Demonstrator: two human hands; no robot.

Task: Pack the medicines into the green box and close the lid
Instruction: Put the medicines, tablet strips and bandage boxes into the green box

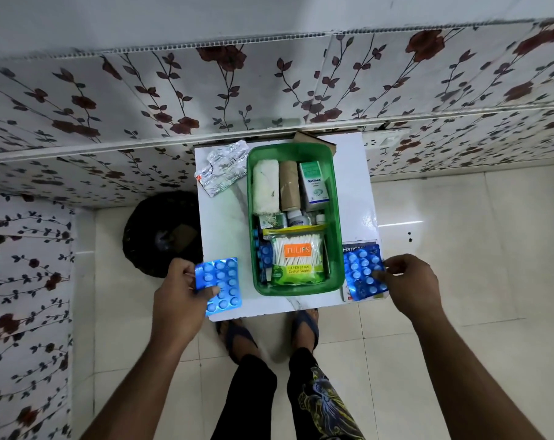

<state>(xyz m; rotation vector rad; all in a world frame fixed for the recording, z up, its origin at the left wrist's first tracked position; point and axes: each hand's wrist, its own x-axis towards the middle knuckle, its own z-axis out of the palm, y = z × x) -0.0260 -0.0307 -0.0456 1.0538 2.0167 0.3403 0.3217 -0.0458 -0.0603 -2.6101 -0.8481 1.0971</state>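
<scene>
The green box [334, 236] stands open on a small white table [225, 223], holding bandage rolls, a white medicine carton, small bottles, a cotton swab pack and blue strips along its left wall. My left hand [180, 290] pinches a blue blister strip [220, 285] at the table's front left corner. At the front right corner, my right hand [409, 284] grips a second blue blister strip [364, 271], which lies over a Hansaplast pack [353, 249]. A crumpled silver strip [221, 168] rests at the table's back left.
A black waste bin [163, 233] stands on the tiled floor left of the table. The floral wall runs close behind the table. My feet in sandals [269, 331] are under the table's front edge. A piece of brown cardboard [314, 139] sticks out behind the box.
</scene>
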